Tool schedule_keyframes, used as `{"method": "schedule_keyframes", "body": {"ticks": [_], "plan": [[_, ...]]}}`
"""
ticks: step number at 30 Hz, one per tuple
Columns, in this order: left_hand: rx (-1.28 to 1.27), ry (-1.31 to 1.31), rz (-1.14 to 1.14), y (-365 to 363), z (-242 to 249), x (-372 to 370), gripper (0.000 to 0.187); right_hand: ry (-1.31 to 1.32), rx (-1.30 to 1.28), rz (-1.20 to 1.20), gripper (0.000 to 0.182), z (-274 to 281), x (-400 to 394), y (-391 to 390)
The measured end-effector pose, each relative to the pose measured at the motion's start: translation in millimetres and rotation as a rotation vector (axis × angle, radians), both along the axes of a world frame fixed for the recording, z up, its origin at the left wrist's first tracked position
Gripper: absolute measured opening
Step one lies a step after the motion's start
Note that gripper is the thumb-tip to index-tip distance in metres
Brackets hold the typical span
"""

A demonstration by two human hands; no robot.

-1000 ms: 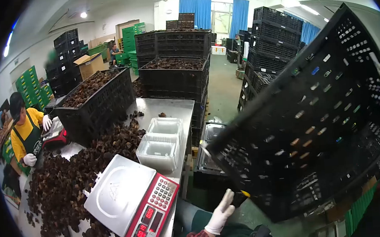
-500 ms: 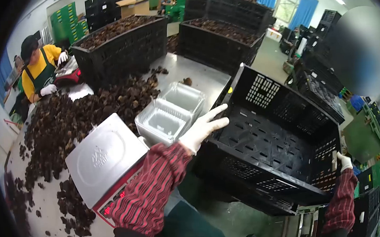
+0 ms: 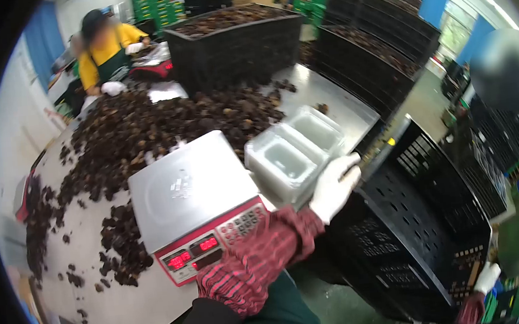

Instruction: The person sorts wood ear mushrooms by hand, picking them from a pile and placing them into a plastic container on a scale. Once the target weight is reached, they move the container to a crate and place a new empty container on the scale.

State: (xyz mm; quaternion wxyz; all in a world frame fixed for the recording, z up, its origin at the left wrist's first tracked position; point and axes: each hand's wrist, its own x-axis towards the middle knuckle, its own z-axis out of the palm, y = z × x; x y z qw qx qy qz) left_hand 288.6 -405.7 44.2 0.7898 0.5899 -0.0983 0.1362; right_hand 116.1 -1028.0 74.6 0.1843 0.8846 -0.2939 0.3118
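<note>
My left hand [image 3: 335, 190], in a white glove, is beside the left rim of a black plastic crate [image 3: 403, 217]. Its fingers are stretched out and slightly apart, with nothing visible in them. Just left of this hand stand clear plastic trays [image 3: 284, 160], set together on the table. My right hand [image 3: 487, 278], also gloved, is at the crate's lower right end; its fingers are blurred, and whether they grip the crate cannot be told. The crate sits tilted in view, with a slotted bottom. A scale [image 3: 191, 192] with a steel plate and red lit digits lies left of my left forearm.
Dark, dried mushroom-like pieces [image 3: 163, 121] cover much of the metal table [image 3: 162, 318]. Across it, a person [image 3: 108, 58] in a yellow top works at another red scale [image 3: 154, 69]. Filled black crates [image 3: 237, 53] stand along the far side, with more crates [image 3: 362, 60] to the right.
The view has swung left, so the table and crate sit farther right. My left fingers have drawn back from over the crate's rim. My right hand's fingers now point away from the crate.
</note>
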Motion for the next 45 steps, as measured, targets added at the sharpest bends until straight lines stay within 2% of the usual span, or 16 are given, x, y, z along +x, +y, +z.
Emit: {"method": "schedule_keyframes", "body": {"ticks": [1,3,5,7,9,14,17,19,22,25,27,29,31,38,43,45], "plan": [[0.424,-0.273,0.298,14,3,-19,0.03,-0.107,0.136,0.07,0.029,27,11,47],[0.489,-0.34,0.303,35,7,-74,0.027,-0.202,0.341,0.431,0.019,56,18,149],[0.538,-0.294,0.143,52,-17,-123,0.027,-0.207,0.693,0.691,0.016,82,15,296],[0.557,-0.16,-0.061,71,-34,-168,0.024,-0.147,0.373,1.166,0.008,79,20,415],[0.67,-0.099,-0.174,95,-54,-202,0.024,0.131,0.286,1.272,0.007,72,33,489],[0.938,-0.249,0.132,203,4,-215,0.021,0.046,0.281,1.464,0.023,-2,145,616],[1.194,-0.226,0.392,274,50,-182,0.021,0.245,0.278,1.417,0.035,-43,193,655],[1.247,-0.185,0.524,309,55,-141,0.02,0.45,0.44,1.298,0.039,-56,203,666],[1.423,-0.205,0.475,341,53,-53,0.023,0.548,0.5,1.233,0.038,-47,202,668],[1.639,-0.278,0.201,334,41,53,0.027,0.389,0.467,1.312,0.038,-59,202,666],[1.767,-0.288,-0.156,315,14,129,0.036,0.343,0.469,1.327,0.037,-59,201,667],[1.868,-0.426,-0.205,292,-7,165,0.054,0.386,0.438,1.269,0.036,-51,198,669],[1.975,-0.339,-0.365,280,-25,193,0.072,0.371,0.419,1.269,0.038,-49,198,670],[1.779,0.026,-0.299,350,-42,201,0.05,0.482,0.436,1.197,0.039,-40,198,672],[1.618,0.31,-0.159,441,-43,140,0.044,0.505,0.44,1.152,0.041,-37,195,673],[1.712,0.449,-0.013,482,-47,100,0.046,0.497,0.448,1.151,0.042,-38,193,673]]}}
